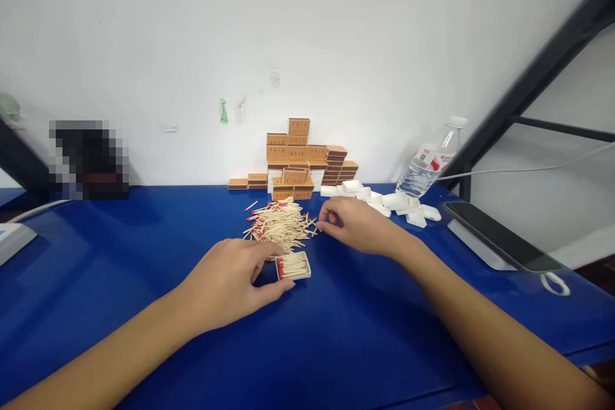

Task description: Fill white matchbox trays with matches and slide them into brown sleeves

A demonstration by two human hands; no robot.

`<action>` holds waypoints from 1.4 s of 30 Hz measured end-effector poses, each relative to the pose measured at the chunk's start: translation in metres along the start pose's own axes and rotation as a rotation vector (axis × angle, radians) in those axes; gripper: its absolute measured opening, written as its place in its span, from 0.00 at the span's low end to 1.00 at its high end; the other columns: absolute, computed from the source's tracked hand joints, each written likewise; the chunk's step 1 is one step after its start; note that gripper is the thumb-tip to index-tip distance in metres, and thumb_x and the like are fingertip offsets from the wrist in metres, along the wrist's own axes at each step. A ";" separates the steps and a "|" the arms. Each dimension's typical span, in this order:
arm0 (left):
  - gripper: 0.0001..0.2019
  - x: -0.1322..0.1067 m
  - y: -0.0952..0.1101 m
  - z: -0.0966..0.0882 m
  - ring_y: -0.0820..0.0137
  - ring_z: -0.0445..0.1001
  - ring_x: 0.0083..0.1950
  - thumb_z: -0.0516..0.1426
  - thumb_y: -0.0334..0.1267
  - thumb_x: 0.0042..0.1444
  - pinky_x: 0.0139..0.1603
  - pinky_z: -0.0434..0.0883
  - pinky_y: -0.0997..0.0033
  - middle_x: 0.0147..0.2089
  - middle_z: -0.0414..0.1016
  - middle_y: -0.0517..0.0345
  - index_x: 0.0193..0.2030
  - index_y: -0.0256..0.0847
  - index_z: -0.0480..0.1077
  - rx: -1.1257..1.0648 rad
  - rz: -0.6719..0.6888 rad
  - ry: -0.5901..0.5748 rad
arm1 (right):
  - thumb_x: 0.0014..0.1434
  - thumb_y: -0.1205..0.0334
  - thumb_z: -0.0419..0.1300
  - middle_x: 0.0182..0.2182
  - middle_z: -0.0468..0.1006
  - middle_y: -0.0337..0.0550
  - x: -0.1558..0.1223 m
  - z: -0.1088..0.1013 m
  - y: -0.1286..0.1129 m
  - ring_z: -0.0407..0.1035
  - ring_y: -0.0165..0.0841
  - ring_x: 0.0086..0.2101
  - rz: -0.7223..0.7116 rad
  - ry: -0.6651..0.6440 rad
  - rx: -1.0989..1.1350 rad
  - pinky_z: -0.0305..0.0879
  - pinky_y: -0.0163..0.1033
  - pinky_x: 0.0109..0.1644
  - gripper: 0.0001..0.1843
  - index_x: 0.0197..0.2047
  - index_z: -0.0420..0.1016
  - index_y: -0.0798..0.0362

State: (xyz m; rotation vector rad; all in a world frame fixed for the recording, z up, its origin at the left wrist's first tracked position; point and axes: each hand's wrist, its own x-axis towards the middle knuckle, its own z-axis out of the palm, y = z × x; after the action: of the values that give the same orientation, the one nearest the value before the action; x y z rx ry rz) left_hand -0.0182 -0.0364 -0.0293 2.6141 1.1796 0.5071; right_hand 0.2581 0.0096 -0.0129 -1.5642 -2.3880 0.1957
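Observation:
A small white matchbox tray [294,265] with red-tipped matches lying in it rests on the blue table. My left hand [240,272] grips this tray at its left end, thumb at the near side and fingers at the far side. Beyond it is a loose heap of matches [283,224] with red heads. My right hand [353,224] is at the heap's right edge, thumb and forefinger brought close together at a few stray matches. Whether a match is between those fingertips is too small to make out.
Behind the heap, orange matchboxes [296,154] are stacked against the wall. White empty trays [384,200] lie to their right, by a tilted water bottle [427,163]. A phone [500,237] leans on a white stand at the right. A pixelated dark object [96,160] stands back left.

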 end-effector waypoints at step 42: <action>0.20 -0.001 -0.001 0.000 0.68 0.71 0.25 0.61 0.51 0.65 0.29 0.64 0.68 0.25 0.72 0.62 0.57 0.43 0.78 0.099 0.035 -0.023 | 0.66 0.63 0.58 0.29 0.77 0.43 -0.007 -0.005 -0.002 0.64 0.33 0.27 0.059 -0.283 0.055 0.54 0.39 0.32 0.09 0.32 0.71 0.52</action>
State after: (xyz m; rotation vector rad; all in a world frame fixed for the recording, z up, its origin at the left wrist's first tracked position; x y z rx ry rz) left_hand -0.0194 -0.0361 -0.0301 2.7209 1.1831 0.4349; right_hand 0.2602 0.0018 -0.0083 -1.6796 -2.5198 0.5230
